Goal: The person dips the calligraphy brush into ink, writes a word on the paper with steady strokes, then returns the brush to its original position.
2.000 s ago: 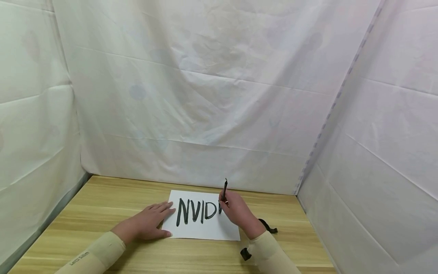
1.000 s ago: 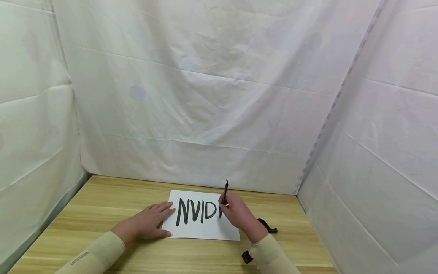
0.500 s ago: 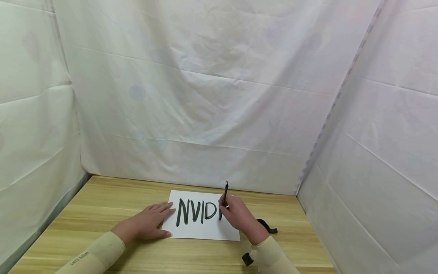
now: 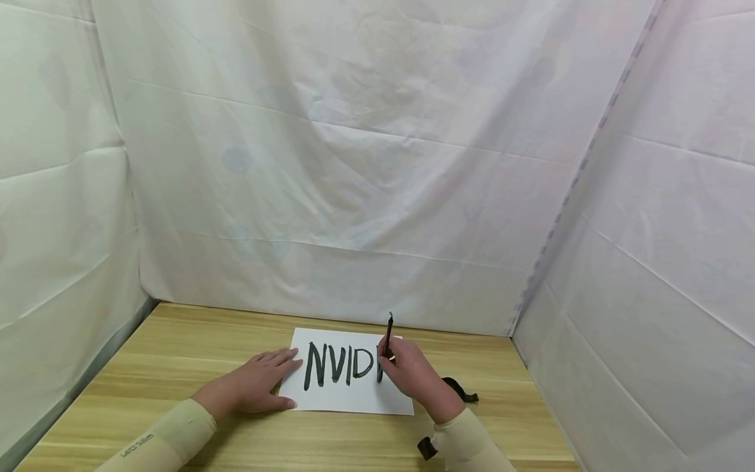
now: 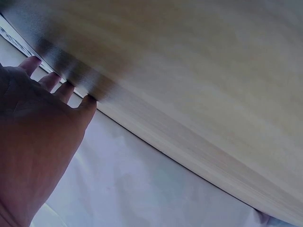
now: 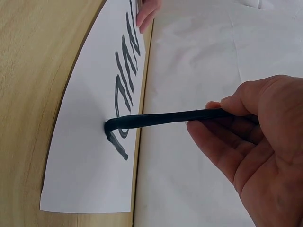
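Observation:
A white sheet of paper (image 4: 336, 401) lies on the table, bearing thick black letters (image 4: 339, 364) that read NVID and one more slanting stroke (image 6: 118, 146). My right hand (image 4: 409, 370) pinches a dark calligraphy brush (image 4: 388, 335) with a small loop at its top end. In the right wrist view the brush tip (image 6: 110, 126) bends against the paper at one end of that stroke. My left hand (image 4: 259, 383) rests flat at the paper's left edge, fingers spread and touching the sheet. The left wrist view shows its fingers (image 5: 64, 92) from the side.
The wooden table (image 4: 147, 367) spreads around the paper. White cloth hangs behind as a back wall (image 4: 330, 196), with cloth sides at left (image 4: 59, 196) and right (image 4: 637, 262). Black strap ends (image 4: 463, 391) stick out beside the right wrist.
The right hand with the brush has moved slightly down towards the person, and the stroke right of the D has grown longer downward. The left hand and paper stay in place.

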`<state>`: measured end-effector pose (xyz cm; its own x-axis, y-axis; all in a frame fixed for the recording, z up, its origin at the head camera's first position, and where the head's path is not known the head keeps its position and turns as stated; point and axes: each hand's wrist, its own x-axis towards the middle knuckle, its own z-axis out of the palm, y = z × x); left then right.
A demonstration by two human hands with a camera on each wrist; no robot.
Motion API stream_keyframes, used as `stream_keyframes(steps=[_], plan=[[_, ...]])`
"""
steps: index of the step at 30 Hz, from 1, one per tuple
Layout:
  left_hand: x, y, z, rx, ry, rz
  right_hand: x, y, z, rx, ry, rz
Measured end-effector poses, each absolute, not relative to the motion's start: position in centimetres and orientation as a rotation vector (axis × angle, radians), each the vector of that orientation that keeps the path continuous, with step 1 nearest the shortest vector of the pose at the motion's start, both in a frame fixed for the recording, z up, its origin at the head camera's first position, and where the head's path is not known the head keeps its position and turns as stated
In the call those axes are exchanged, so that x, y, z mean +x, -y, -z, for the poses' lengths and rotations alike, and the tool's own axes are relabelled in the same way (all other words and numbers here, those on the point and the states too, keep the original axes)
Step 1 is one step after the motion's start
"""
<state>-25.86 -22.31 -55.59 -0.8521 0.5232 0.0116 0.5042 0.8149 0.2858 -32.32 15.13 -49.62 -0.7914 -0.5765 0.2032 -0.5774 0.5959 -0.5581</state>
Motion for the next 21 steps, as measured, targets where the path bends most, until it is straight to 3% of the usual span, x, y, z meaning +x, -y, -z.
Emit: stream_keyframes(steps=[21], plan=[[-25.77,22.29,55.38,0.827,-2.938,-0.436,-31.72,-15.44,49.22,1.027,2.84,-0.959]])
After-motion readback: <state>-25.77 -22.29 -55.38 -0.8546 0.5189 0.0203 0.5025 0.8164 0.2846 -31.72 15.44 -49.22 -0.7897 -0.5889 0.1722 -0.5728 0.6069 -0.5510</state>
